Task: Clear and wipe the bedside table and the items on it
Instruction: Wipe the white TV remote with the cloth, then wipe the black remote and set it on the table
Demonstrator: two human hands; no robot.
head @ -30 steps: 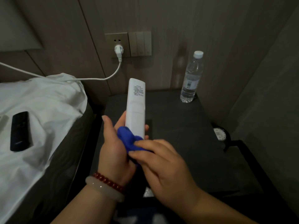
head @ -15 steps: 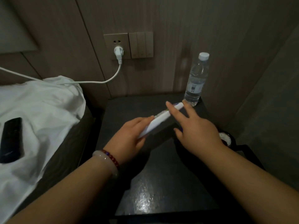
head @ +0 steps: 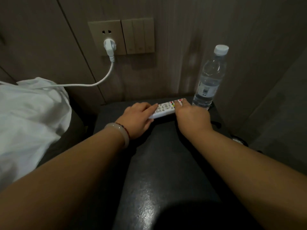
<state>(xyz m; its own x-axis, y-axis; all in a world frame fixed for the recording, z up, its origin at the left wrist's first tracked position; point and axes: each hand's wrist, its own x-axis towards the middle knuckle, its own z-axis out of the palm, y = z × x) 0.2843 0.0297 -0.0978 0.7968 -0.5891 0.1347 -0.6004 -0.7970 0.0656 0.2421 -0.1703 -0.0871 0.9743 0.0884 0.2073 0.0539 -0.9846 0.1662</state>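
A white remote control (head: 166, 108) lies buttons-up near the back edge of the dark bedside table (head: 159, 163). My left hand (head: 136, 119) rests on its near end, fingers laid along its side. My right hand (head: 191, 117) covers its far end, fingertips on the coloured buttons. A clear water bottle (head: 210, 80) with a white cap stands upright at the table's back right corner, just right of my right hand. No cloth is visible in this view.
White bedding (head: 29, 123) fills the left side. A white plug (head: 109, 45) sits in the wall socket, its cable running left over the bedding. Wall switches (head: 139, 35) are beside it. A dark stand with a round object (head: 237, 140) sits right of the table.
The remote went from held upright and wiped with a blue cloth to lying flat at the table's back. Both hands reached forward with it. The blue cloth is no longer visible.
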